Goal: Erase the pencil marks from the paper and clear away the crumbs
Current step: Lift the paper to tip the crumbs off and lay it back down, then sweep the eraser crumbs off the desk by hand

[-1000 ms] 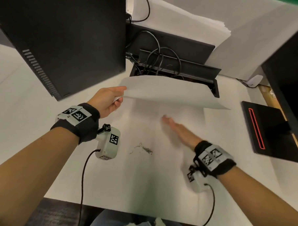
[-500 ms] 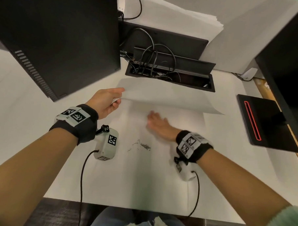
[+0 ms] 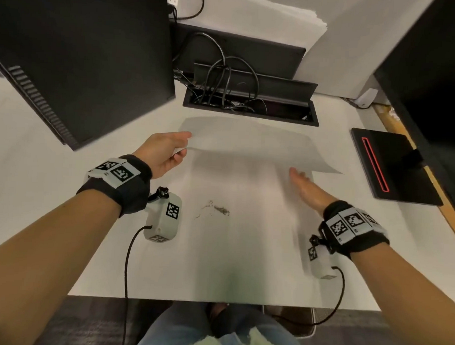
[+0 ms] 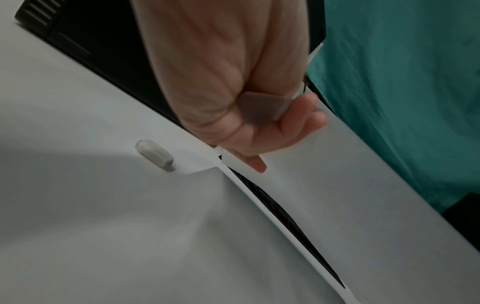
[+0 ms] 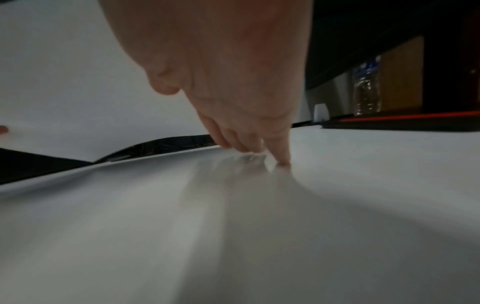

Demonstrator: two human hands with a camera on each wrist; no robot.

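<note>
One paper (image 3: 251, 144), pinched by left hand (image 3: 163, 154); right hand (image 3: 305, 187) flat; one crumb pile (image 3: 215, 209).

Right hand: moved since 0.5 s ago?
Yes. The right hand swept right across the desk, away from the crumbs, toward the black stand base.

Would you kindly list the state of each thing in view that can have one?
paper: far edge lifted off the desk.
left hand: pinches the paper's corner.
right hand: flat, fingers straight on the desk under the sheet.
crumbs: small pile on the desk, not cleared.
eraser: lying on the desk, unheld.
</note>
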